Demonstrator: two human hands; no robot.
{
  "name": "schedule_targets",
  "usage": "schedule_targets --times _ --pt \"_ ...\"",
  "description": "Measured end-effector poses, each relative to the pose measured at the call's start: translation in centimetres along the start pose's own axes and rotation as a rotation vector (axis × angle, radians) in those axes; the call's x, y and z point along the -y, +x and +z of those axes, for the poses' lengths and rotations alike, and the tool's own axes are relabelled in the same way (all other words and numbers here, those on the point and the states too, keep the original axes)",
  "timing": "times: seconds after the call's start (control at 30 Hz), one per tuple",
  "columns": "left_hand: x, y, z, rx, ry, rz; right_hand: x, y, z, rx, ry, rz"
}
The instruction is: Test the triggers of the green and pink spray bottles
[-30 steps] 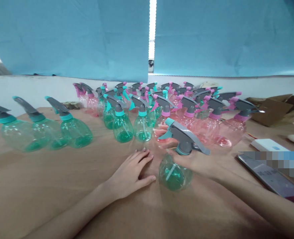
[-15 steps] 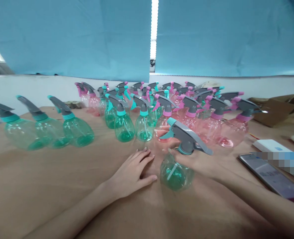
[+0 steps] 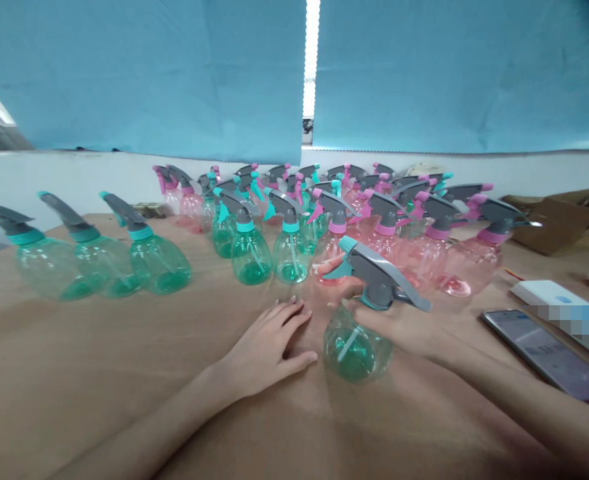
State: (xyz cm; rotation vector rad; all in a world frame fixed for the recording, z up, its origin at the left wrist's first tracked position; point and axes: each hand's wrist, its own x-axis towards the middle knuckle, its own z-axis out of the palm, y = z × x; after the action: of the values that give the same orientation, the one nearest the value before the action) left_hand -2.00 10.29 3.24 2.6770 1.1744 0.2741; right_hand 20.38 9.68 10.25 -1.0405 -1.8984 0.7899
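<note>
My right hand [image 3: 389, 327] is wrapped round the neck and upper body of a green spray bottle [image 3: 357, 353] with a grey and teal trigger head. The bottle stands tilted near the front middle of the table, and part of my fingers is hidden behind it. To its left, my left hand [image 3: 269, 347] lies flat on the brown tabletop [image 3: 174, 353], fingers spread, holding nothing. Beyond the hands are a green spray bottle [image 3: 292, 257], another green spray bottle [image 3: 252, 257] and a pink spray bottle [image 3: 330, 250].
Three green spray bottles [image 3: 157, 263] stand at the left. Several pink and green ones crowd the back, with a pink one [image 3: 474, 263] at their right end. A phone [image 3: 539, 353], a white box [image 3: 544, 293] and a cardboard box [image 3: 549, 227] lie at the right. Blue curtains [image 3: 139, 80] hang behind.
The whole view has shifted very slightly. Both hands and the held spray bottle keep the same positions on the table.
</note>
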Motion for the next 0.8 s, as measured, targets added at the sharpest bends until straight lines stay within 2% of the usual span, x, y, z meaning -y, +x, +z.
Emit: schedule_targets --times 0.2,0.57,0.8 --pt "-0.1 0.0 -0.1 0.015 0.007 -0.001 0.5 0.2 -0.2 -0.031 0.081 -0.072" --pt "0.0 0.1 -0.1 0.007 0.009 -0.002 -0.6 0.2 0.0 0.043 0.212 0.001" --pt "-0.1 0.0 -0.1 -0.010 -0.009 0.003 -1.0 0.2 0.4 -0.004 0.162 0.010"
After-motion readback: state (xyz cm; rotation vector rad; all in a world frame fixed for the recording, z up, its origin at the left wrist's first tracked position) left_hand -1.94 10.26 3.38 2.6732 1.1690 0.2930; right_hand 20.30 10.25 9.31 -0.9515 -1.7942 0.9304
